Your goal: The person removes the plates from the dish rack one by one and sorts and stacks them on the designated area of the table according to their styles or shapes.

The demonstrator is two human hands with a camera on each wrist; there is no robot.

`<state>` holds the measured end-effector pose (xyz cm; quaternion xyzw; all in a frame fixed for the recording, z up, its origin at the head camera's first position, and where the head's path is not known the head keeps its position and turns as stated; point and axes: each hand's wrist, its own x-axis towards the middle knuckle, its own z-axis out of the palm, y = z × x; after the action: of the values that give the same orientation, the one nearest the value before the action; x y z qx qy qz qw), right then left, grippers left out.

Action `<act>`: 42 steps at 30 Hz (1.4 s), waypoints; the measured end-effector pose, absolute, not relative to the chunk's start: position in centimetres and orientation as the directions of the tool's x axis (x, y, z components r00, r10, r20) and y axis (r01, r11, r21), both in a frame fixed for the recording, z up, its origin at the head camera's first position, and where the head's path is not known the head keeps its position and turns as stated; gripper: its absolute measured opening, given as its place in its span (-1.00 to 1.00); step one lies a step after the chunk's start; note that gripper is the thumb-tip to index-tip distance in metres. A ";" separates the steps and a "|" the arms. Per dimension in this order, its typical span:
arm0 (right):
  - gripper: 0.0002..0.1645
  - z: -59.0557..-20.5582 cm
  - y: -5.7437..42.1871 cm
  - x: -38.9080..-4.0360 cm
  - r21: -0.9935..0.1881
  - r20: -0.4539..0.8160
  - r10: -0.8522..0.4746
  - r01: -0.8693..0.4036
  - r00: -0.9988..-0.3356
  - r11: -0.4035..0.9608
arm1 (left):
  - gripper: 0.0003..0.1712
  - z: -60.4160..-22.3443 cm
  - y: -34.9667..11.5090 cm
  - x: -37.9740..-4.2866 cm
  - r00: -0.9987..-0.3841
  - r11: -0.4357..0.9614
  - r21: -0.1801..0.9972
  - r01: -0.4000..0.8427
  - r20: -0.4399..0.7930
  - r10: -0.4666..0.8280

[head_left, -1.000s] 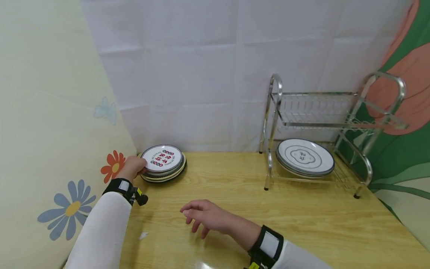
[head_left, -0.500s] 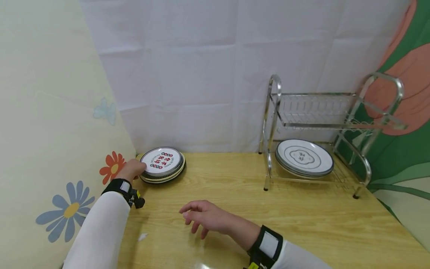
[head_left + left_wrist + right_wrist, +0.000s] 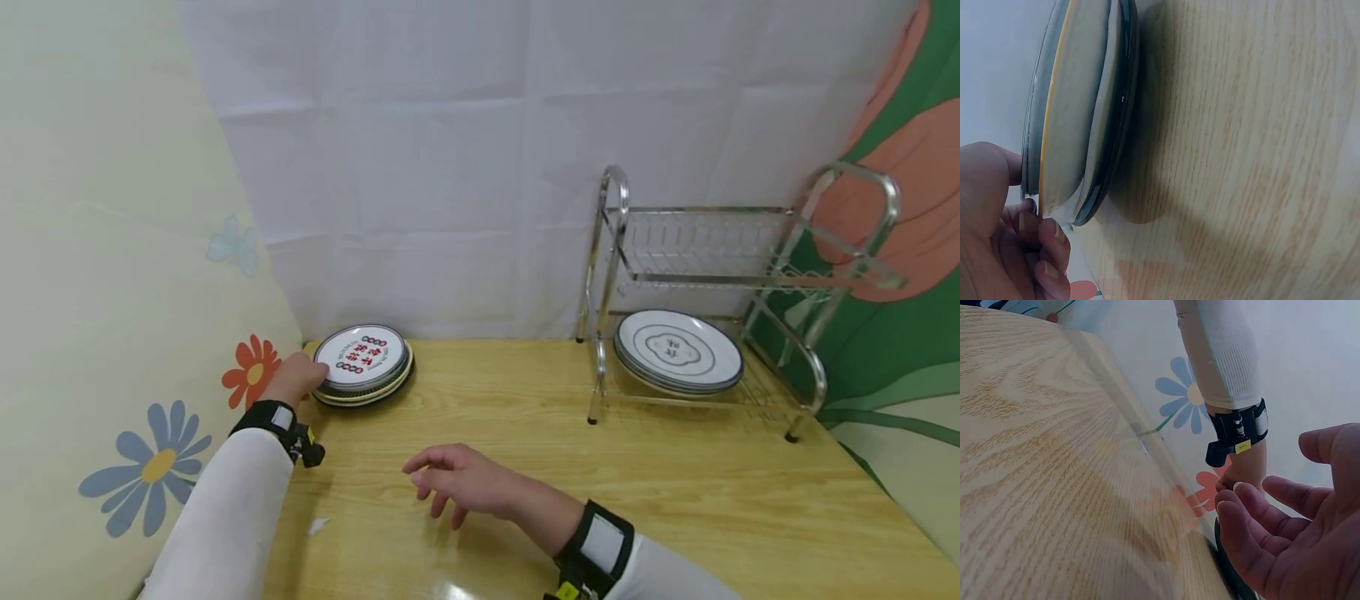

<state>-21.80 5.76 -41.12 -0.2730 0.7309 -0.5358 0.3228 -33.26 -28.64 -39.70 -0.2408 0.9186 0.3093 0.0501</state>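
Note:
At the table's back left corner, my left hand (image 3: 296,379) pinches the near left rim of a round white plate (image 3: 362,357) with red characters. The left wrist view shows the thumb of that hand (image 3: 982,200) on the plate's upper side and fingertips at its lower edge. Beneath it lie cream and dark-rimmed plates (image 3: 1079,106), stacked flat. My right hand (image 3: 468,483) hovers over the front middle of the table, holding nothing, its fingers loosely bent and apart, as the right wrist view also shows of this hand (image 3: 1297,544).
A two-tier metal dish rack (image 3: 712,279) stands at the back right. Several white plates with a dark rim (image 3: 678,354) lie stacked on its lower tier. A flowered wall (image 3: 157,275) closes off the left side, and a white cloth (image 3: 450,167) hangs behind the table (image 3: 510,400).
The left hand and the top plate have shifted only slightly, the hand a little lower than one second ago. The right hand stays almost in place.

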 end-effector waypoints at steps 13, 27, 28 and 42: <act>-0.58 -38.3 7.6 -23.2 -0.945 -0.091 -0.743 -0.178 -0.663 0.275 | -0.37 -38.4 -27.5 -32.9 -0.891 0.674 0.637 -0.375 -0.047 -0.452; -0.54 -33.9 18.4 -28.3 -0.738 0.202 -0.491 -0.461 -0.848 0.493 | -0.40 -36.7 -18.3 -29.0 -0.990 0.404 0.915 0.011 0.066 -0.123; -0.53 -33.8 19.3 -28.8 -0.728 0.214 -0.464 -0.457 -0.859 0.511 | -0.40 -36.7 -17.5 -28.4 -0.992 0.380 0.925 0.013 0.059 -0.108; -0.32 -33.1 31.8 -38.0 -0.501 0.180 -0.073 -0.155 -0.981 0.851 | -0.41 -39.8 -8.1 -24.7 -0.980 0.175 0.984 0.019 -0.017 0.201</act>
<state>-38.01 31.77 -33.07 -0.0594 0.9590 -0.2661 -0.0772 -24.69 -8.06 -39.82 0.0720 0.7632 0.6382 0.0711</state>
